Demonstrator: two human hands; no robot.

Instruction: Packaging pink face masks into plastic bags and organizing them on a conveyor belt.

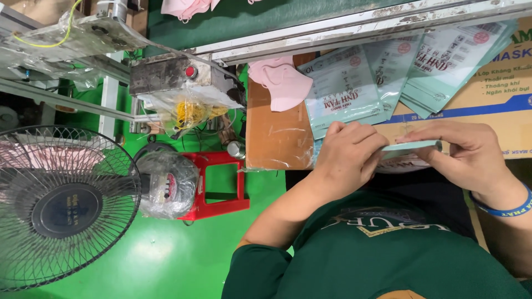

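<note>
My left hand (348,156) and my right hand (470,155) together pinch a flat teal pouch (411,146), held edge-on just above my green shirt. The left fingers curl over its left end, and the right thumb and fingers press along its right end. A blue wristband (507,209) circles my right wrist. Another printed pouch (402,164) lies just beneath the held one, partly hidden by my hands. Beyond my hands, several teal printed pouches (382,75) are fanned out.
A pink face mask (284,84) lies on the brown table top (274,135), left of the pouches. A printed cardboard box (501,97) is at the right. On the green floor (166,254) stand a black fan (66,206) and a red stool (221,188). A metal machine (177,72) with a red button is behind.
</note>
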